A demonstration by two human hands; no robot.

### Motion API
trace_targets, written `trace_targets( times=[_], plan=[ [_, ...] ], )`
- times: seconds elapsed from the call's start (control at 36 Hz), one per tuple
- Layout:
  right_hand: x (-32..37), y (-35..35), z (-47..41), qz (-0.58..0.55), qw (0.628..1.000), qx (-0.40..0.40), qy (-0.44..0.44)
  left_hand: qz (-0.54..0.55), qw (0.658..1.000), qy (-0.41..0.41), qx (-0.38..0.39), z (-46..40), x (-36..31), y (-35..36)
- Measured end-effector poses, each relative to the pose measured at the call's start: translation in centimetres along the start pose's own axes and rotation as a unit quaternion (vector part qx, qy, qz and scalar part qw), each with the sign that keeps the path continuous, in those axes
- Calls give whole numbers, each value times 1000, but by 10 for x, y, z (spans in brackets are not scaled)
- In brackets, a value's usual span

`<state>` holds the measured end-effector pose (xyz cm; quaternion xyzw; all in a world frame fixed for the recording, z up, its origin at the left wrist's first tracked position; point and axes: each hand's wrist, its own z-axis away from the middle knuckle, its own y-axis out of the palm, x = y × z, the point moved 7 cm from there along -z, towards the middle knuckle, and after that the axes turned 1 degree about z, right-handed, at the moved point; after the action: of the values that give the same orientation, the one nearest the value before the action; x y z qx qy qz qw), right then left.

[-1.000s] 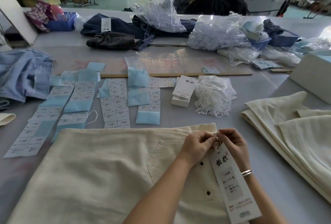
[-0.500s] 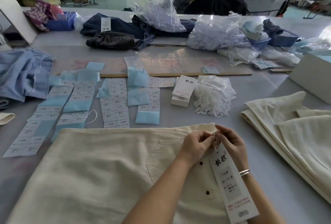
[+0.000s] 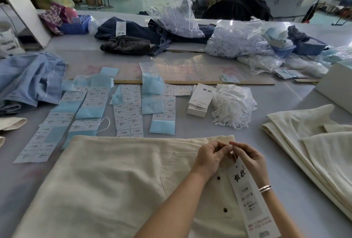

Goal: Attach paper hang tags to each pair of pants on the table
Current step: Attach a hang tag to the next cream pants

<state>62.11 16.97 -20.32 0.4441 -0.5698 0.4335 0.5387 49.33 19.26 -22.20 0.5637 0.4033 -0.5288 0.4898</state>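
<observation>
Mid-attachment: at the waistband of the cream pants [image 3: 118, 184] spread on the desk [image 3: 270, 108], the left hand [image 3: 211, 156] and right hand [image 3: 249, 158] pinch the fastener string of a hang tag [image 3: 249, 197]; the folded cream pants [image 3: 314, 142] alongside appear untagged.

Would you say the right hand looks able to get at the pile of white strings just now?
Probably not yet: the right hand is pinching the hang tag loop, though nothing blocks the strings.

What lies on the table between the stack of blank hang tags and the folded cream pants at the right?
In the head view, a heap of white tag strings lies between the stack of hang tags and the folded cream pants.
</observation>
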Motion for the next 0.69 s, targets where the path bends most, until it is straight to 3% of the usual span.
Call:
trace_targets(
  times=[0.11,0.33,0.39,0.44,0.5,0.58,0.61,0.69],
  plan=[
    [3,2,3,35,999,-5,-8,4,999,-7,-31,-1,-5,-7],
    [14,-13,4,47,998,-33,-5,-127,991,36,-4,21,-27,-20],
    [12,-23,3,-36,997,-55,37,-211,971,102,-46,34,-48,-59],
    [13,-36,0,-111,988,-71,74,-303,932,136,-142,53,-67,-122],
    [19,-52,-3,-102,986,-99,87,-418,869,74,-252,82,-79,-201],
    [35,-78,-10,-49,989,-129,60,-570,730,-160,-341,132,-73,-311],
    [42,-78,-17,-47,990,-122,50,-554,717,-231,-355,153,-70,-339],
    [81,-35,-19,26,998,-62,-9,-452,764,-329,-321,193,-50,-377]
  ],
)
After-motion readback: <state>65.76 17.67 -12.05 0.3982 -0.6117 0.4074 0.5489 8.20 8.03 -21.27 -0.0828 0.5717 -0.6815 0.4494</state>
